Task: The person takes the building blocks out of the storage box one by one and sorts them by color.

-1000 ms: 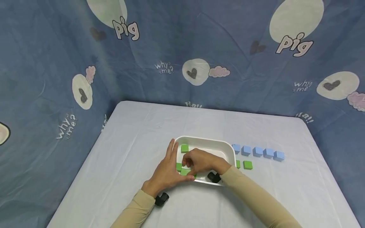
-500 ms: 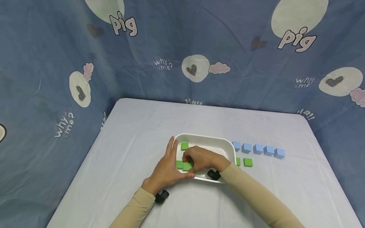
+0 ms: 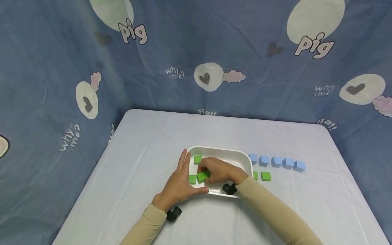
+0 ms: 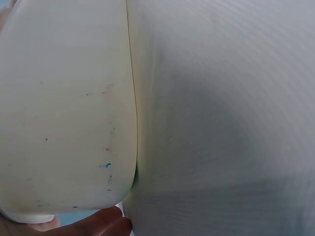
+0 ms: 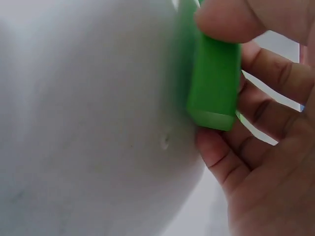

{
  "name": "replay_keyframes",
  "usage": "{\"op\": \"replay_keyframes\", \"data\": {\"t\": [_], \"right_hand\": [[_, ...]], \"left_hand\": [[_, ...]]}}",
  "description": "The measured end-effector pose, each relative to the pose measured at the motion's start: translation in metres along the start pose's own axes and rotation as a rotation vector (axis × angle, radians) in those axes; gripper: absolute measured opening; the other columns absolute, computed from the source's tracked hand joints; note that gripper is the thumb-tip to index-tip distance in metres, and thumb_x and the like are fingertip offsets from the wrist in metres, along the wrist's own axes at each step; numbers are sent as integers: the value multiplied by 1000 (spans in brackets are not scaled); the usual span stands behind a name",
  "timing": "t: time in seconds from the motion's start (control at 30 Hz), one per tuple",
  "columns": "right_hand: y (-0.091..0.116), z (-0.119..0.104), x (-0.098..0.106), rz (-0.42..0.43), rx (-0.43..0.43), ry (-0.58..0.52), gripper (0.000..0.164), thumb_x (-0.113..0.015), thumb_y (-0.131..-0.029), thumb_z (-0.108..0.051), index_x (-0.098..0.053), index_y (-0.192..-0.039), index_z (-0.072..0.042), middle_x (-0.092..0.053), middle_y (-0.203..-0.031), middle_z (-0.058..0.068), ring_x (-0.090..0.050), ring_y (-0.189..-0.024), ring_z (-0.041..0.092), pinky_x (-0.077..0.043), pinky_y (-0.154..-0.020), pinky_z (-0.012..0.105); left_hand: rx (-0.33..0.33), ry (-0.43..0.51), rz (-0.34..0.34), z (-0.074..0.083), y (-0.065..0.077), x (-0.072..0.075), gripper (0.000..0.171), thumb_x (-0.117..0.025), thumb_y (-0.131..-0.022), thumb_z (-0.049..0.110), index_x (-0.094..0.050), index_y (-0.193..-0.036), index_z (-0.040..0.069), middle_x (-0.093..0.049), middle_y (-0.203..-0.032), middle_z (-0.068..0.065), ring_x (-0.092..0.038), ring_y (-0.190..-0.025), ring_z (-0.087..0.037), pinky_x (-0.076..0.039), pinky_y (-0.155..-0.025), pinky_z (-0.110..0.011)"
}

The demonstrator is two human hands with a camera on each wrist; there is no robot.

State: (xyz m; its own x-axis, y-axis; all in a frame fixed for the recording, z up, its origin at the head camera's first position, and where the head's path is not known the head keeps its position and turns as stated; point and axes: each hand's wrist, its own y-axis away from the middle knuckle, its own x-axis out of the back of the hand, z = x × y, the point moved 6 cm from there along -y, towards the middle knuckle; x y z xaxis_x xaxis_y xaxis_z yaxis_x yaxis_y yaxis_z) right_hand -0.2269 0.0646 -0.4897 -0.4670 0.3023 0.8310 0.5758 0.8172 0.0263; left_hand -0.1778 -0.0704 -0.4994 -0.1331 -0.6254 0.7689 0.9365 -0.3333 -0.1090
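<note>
Green block pinched by right grip, tilted within white tray; left grip spread against tray; positioning seemingly in hand; level set-down called for.

I've got white tabletop on my feed: white tray, five blue blocks in row, two green blocks in front.

On the white cloth-covered table, a white rounded-rectangular tray has two square green blocks at left, one behind the other. Right of it, further green blocks lie before a row of light-blue cubes.
</note>
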Motion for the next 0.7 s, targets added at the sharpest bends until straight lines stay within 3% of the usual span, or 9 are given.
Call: {"op": "replay_keyframes", "data": {"t": [0.27,0.53,0.7], "right_hand": [[6,3,12,61,5,-126,34,-77,-72,-1,-70,-103,-12,-63,-95,-7,-55,-84,11,-48,-77,26],[18,2,37,162,6,-369,35,-70,-78,-1,-70,-110,-15,-67,-102,-6,-64,-92,13,-56,-81,34],[31,-4,54,190,28,-400,34,-70,-82,0,-70,-112,-16,-65,-103,-4,-63,-92,15,-56,-81,38]], "left_hand": [[-9,7,-3,4,0,-1,141,-82,-67,74,-5,-164,8,5,-171,-4,-58,-122,-35,-52,-93,-44],[8,17,-14,6,1,-1,139,-83,-68,72,-7,-164,6,7,-171,0,-59,-120,-37,-52,-92,-45],[37,28,-10,4,3,0,139,-87,-67,66,-6,-164,8,9,-170,6,-58,-122,-36,-52,-92,-46]]}}
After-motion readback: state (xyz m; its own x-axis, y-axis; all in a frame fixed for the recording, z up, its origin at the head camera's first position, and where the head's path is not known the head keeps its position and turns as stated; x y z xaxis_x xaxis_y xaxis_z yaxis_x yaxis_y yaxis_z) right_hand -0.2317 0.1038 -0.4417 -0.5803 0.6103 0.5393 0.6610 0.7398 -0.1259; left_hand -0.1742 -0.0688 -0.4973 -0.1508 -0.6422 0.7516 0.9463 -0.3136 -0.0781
